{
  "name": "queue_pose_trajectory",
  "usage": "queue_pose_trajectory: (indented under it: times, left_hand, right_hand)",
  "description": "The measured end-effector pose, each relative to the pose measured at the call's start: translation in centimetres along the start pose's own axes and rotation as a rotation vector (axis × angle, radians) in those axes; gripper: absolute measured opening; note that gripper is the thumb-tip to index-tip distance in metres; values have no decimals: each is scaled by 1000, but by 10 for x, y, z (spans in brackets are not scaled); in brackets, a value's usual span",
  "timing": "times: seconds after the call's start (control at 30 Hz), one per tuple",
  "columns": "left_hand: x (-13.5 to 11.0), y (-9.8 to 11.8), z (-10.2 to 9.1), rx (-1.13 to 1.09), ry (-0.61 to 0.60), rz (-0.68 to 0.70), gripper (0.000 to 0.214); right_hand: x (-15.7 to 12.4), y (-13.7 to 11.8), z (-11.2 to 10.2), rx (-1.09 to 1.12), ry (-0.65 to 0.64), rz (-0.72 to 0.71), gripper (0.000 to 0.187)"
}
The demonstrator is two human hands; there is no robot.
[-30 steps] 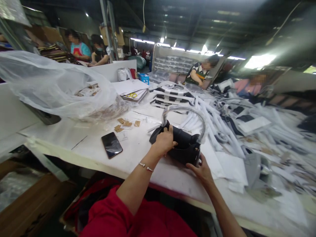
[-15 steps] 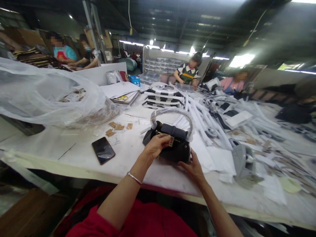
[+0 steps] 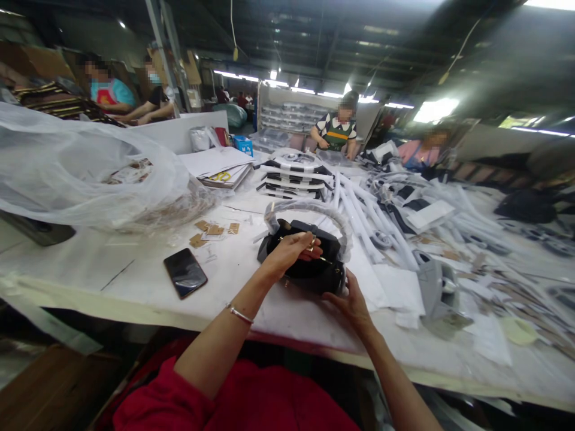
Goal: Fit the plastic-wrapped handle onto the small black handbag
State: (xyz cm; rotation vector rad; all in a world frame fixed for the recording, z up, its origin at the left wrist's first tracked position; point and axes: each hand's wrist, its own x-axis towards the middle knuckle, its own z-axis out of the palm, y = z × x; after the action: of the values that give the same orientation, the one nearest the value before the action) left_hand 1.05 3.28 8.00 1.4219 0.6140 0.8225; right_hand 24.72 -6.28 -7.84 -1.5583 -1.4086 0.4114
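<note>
A black handbag [image 3: 309, 278] stands on the white table in front of me, its top opening showing and its handle [image 3: 309, 208] wrapped in clear film. Over the opening, my left hand [image 3: 291, 251] pinches the bag's flap by its metal clasp [image 3: 312, 242]. My right hand [image 3: 353, 305] grips the lower right side of the bag between thumb and fingers. Some of its fingers are hidden behind the bag.
A phone [image 3: 185, 273] and brown tags [image 3: 211, 230] lie left of the bag. A plastic bag [image 3: 90, 173] sits farther left. Behind are wrapped straps [image 3: 294, 173]; at right, a tape dispenser [image 3: 438, 287] and scraps. Co-workers [image 3: 339, 129] work across the table.
My left hand has lifted the flap by its clasp, so more of the bag's dark inside shows. My right hand stays at the bag's side. The view has shifted slightly.
</note>
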Motion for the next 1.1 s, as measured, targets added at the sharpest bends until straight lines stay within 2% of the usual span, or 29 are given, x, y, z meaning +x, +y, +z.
queue_pose_trajectory:
  times: [0.07, 0.17, 0.27, 0.4, 0.57, 0.8, 0.97, 1.1]
  left_hand:
    - [12, 10, -4, 220, 17, 190, 47]
    - [35, 15, -10, 720, 82, 393, 34]
    - [57, 8, -13, 1175, 156, 455, 49]
    - [75, -6, -15, 1461, 127, 450, 55]
    - [71, -9, -14, 1524, 111, 431, 55]
    - [30, -7, -17, 1397, 83, 460, 53]
    - [9, -17, -26, 1328, 37, 481, 47]
    - [1, -23, -33, 1258, -23, 532, 63]
  right_hand:
    - [0, -2, -1, -3, -1, -12, 90]
    - [-1, -3, -1, 17, 0, 30, 91]
    - [-1, 0, 1, 32, 13, 81, 92]
    - [1, 5, 1, 69, -22, 105, 92]
    - [2, 9, 0, 54, -42, 88, 93]
    - [6, -3, 5, 86, 8, 90, 119]
    - [20, -20, 7, 158, -2, 93, 124]
    - [27, -27, 5, 130, 48, 140, 120]
